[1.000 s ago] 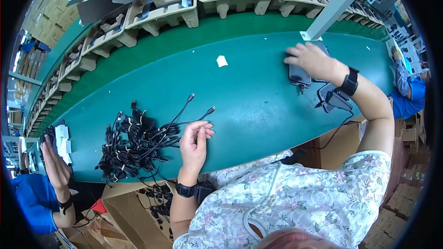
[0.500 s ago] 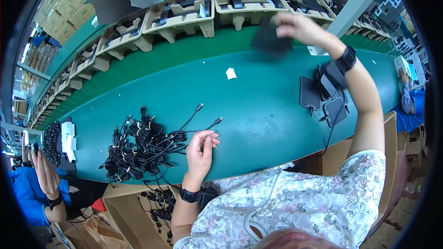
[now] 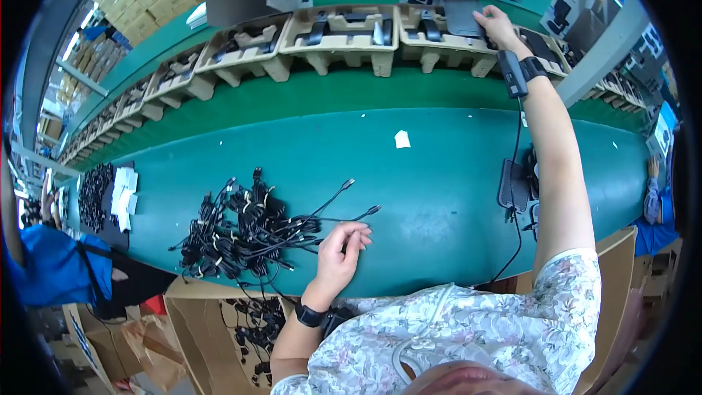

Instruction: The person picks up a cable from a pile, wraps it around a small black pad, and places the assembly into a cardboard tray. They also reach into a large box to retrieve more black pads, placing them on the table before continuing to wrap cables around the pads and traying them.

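Observation:
My right hand (image 3: 499, 28) is stretched out to the far side, fingers closed on the edge of a flat dark rectangular pad (image 3: 462, 14). The pad is held over a brown moulded pulp tray (image 3: 446, 45), covering part of what lies in it. My left hand (image 3: 341, 254) rests by the table's near edge with its fingers curled and nothing visible in them. Just left of it lies a tangled heap of tied black cables (image 3: 252, 228), two plug ends pointing right. Partly behind my right forearm are more dark pads (image 3: 514, 184) with a cord.
A row of pulp trays (image 3: 336, 38) with black parts runs along the far ledge. A white paper scrap (image 3: 402, 139) lies on the green table (image 3: 329, 150). A grey post (image 3: 603, 47) rises at the right. Below the near edge stands a cardboard box (image 3: 191, 329) with cables.
My right hand has carried the dark pad away from above the table to over a far tray. My left hand stays beside the cables. The whole view has shifted.

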Tool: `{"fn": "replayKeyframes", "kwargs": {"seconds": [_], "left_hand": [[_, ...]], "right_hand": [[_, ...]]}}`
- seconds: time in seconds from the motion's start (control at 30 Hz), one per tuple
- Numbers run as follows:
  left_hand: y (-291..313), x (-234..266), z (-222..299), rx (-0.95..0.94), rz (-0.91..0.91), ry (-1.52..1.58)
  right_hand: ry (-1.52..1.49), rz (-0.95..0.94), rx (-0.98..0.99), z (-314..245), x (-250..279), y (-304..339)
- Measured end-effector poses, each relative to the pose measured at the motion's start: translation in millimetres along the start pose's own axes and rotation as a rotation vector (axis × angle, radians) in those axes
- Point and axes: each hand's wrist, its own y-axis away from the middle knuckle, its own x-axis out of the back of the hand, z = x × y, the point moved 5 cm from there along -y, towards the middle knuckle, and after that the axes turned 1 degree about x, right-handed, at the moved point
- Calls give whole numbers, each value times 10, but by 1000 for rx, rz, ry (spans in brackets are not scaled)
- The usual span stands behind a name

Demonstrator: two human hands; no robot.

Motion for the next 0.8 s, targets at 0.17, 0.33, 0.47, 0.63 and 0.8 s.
{"fn": "replayKeyframes", "kwargs": {"seconds": [0.17, 0.33, 0.47, 0.63, 0.8], "left_hand": [[-64, -4, -14, -33, -26, -27], [-44, 53, 14, -92, 30, -33], [-20, 50, 0, -130, 7, 4], [-33, 51, 6, -166, 0, -43], [-39, -3, -65, -194, 35, 27]], "right_hand": [[734, 28, 190, -137, -176, 156], [531, 167, 705, -1386, -579, 1056], [81, -177, 1012, -2385, -1264, 2280], [-93, -501, 1184, -3287, -1847, 3385], [364, -781, 1097, -3450, -2234, 3611]]}}
